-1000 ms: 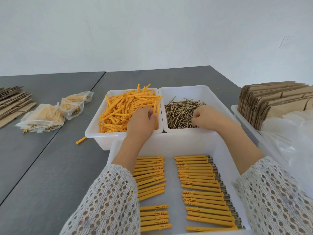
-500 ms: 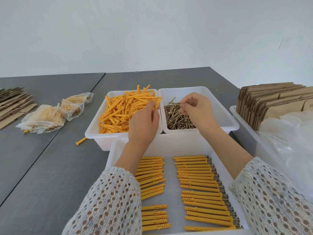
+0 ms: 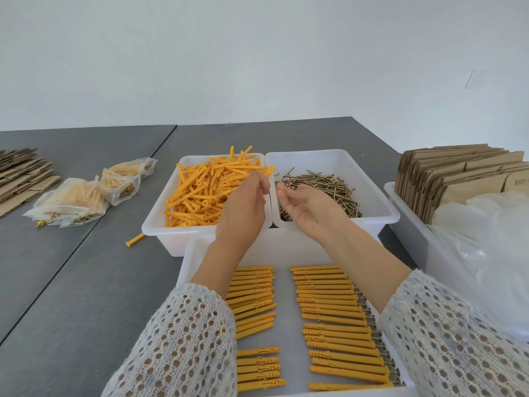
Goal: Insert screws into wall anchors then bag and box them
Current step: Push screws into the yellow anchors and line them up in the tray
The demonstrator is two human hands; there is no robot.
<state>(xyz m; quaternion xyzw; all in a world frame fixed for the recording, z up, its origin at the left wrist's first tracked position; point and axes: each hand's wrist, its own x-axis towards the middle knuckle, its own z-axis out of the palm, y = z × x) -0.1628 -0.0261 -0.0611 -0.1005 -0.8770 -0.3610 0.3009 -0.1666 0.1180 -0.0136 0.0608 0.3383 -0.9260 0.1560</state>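
A white bin (image 3: 160,224) holds loose orange wall anchors (image 3: 200,190). Beside it on the right, a second white bin (image 3: 383,207) holds brass screws (image 3: 329,187). My left hand (image 3: 246,207) hovers over the anchor bin's right edge, fingers pinched on an orange anchor whose tip shows at its fingertips. My right hand (image 3: 309,210) is close beside it over the screw bin's left end, with its fingers curled around a screw that is mostly hidden. In the near white tray (image 3: 286,250), two rows of anchors with screws in them (image 3: 329,310) lie side by side.
Filled clear bags (image 3: 71,202) and flat cardboard (image 3: 20,176) lie on the grey table at left. One loose anchor (image 3: 136,239) lies by the anchor bin. At right, a bin holds folded cardboard boxes (image 3: 458,179) and clear plastic bags (image 3: 492,239).
Both hands have lifted out of their bins and come together over the divide between them. The right hand has turned palm-up and drawn back toward me.
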